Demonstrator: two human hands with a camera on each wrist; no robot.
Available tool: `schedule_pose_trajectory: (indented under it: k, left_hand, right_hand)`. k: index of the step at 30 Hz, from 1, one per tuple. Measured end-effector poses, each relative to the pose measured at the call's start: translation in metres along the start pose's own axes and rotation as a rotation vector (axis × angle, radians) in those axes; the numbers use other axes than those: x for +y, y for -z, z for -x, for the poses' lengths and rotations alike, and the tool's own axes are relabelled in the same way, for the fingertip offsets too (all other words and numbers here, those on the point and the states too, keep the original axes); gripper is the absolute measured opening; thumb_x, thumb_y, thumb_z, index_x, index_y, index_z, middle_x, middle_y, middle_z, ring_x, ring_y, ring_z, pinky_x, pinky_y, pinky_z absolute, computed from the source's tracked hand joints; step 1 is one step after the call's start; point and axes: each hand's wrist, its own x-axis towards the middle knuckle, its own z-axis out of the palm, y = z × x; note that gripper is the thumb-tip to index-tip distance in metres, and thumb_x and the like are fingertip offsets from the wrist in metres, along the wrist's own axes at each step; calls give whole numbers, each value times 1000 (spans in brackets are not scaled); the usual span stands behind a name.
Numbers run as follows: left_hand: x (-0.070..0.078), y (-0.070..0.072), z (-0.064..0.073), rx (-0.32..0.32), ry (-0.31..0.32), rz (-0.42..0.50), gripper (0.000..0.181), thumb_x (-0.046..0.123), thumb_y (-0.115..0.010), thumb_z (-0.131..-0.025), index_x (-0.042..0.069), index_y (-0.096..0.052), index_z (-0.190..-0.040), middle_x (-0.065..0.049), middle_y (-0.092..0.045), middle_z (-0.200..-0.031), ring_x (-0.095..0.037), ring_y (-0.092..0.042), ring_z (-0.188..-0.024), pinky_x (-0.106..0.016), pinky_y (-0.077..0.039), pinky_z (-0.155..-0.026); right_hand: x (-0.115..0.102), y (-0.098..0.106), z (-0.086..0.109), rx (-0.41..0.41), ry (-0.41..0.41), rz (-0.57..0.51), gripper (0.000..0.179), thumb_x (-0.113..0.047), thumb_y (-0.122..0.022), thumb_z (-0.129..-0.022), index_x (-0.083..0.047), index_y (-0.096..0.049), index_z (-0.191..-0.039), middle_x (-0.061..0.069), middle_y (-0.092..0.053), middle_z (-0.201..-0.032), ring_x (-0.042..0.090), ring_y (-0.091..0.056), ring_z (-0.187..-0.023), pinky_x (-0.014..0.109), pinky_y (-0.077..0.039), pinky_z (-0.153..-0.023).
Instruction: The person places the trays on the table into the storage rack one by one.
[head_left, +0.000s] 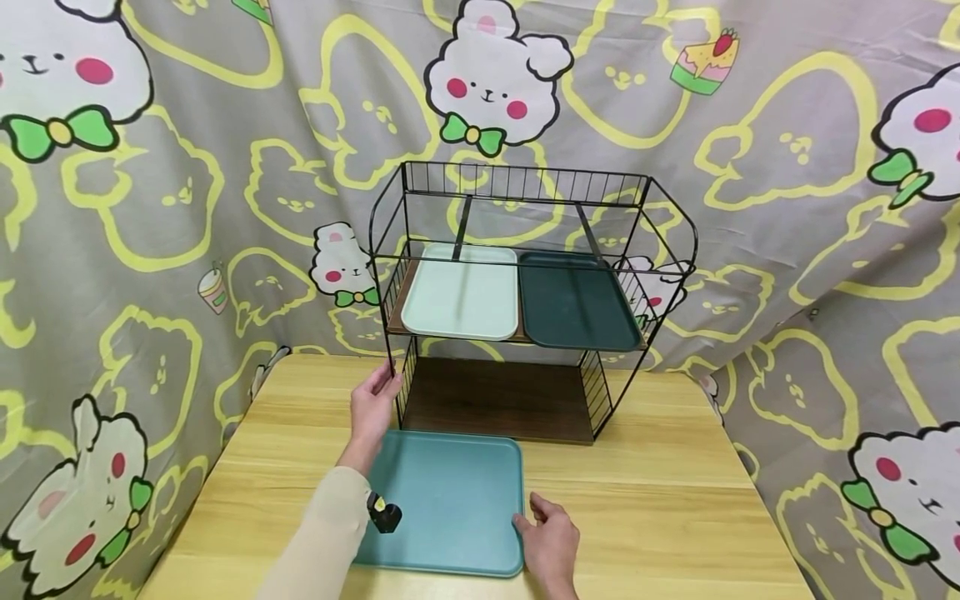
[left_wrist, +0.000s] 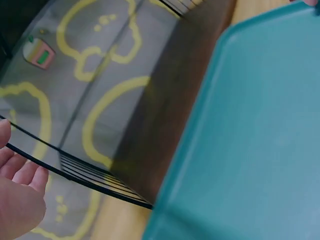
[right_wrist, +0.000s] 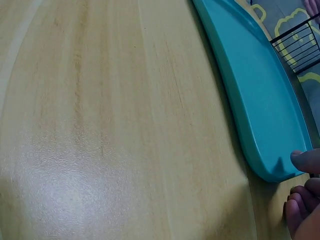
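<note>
A teal tray (head_left: 450,500) lies on the wooden table, its far edge close to the front of a black two-tier wire rack (head_left: 495,400). My left hand (head_left: 375,404) is at the rack's left front post, thumb and fingers on either side of the thin wire in the left wrist view. At the tray's right edge, my right hand (head_left: 551,542) holds the rim near the front corner; the thumb lies over the rim and the other fingers curl outside it. The sleeve of the left arm covers the tray's left edge in the head view.
On the rack's upper shelf a pale mint tray (head_left: 465,292) and a dark green tray (head_left: 577,300) lie side by side. The lower shelf is a dark brown board. Patterned grey cloth (head_left: 247,167) hangs behind and beside the wooden table (head_left: 660,500).
</note>
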Motion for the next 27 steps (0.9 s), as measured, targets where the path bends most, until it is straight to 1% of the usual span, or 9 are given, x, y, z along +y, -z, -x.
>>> schedule_pose_trajectory:
  k: [2, 6, 10, 14, 17, 22, 27]
  left_hand:
    - [-8, 1, 0, -4, 25, -13, 51, 10, -62, -107, 1, -50, -156, -22, -52, -160, -35, -52, -149, -43, -42, -126]
    - [-20, 2, 0, -11, 66, -36, 50, 9, -61, -107, 0, -50, -155, -23, -52, -159, -37, -52, -149, -46, -40, -127]
    - [-27, 3, 1, -6, 66, -28, 46, 7, -61, -107, -2, -53, -152, -23, -55, -155, -38, -53, -147, -47, -41, -126]
    - [-29, 4, 1, -10, 56, -46, 46, 8, -60, -108, -1, -54, -152, -23, -56, -154, -39, -54, -146, -48, -41, -126]
    - [-28, 4, 2, -15, 60, -58, 46, 9, -61, -108, 0, -54, -152, -20, -57, -155, -37, -55, -146, -48, -42, -126]
    - [-28, 4, 0, -13, 65, -58, 46, 8, -61, -107, 1, -55, -152, -19, -57, -154, -35, -55, -145, -46, -43, -125]
    - [-29, 3, -1, -20, 66, -58, 45, 5, -61, -107, 1, -55, -152, -20, -57, -154, -36, -56, -145, -43, -43, -123]
  right_hand:
    - [-1, -2, 1, 12, 11, 9, 42, -6, -92, -77, 1, -80, -117, 8, -78, -102, 21, -71, -91, 40, -63, -79]
    - [-2, -6, 2, 26, -1, 29, 40, -4, -93, -75, 0, -81, -114, 5, -74, -95, 16, -67, -85, 32, -59, -71]
    - [-3, -11, 2, 47, -12, 37, 37, -3, -92, -76, 0, -82, -111, 4, -74, -92, 14, -64, -81, 31, -57, -68]
    - [-4, -13, 2, 79, -8, 34, 34, -2, -92, -75, -2, -83, -107, 3, -72, -87, 12, -61, -77, 27, -52, -64]
    - [-4, -14, 2, 93, -1, 36, 31, -3, -92, -76, -3, -84, -106, 2, -71, -85, 11, -60, -75, 24, -48, -61]
    - [-2, -14, 1, 109, 8, 30, 25, -2, -87, -82, -5, -84, -106, 3, -73, -85, 11, -63, -74, 24, -50, -61]
    - [3, -9, -1, 124, 2, 28, 24, -3, -83, -85, -6, -84, -109, 4, -75, -85, 14, -66, -76, 30, -53, -64]
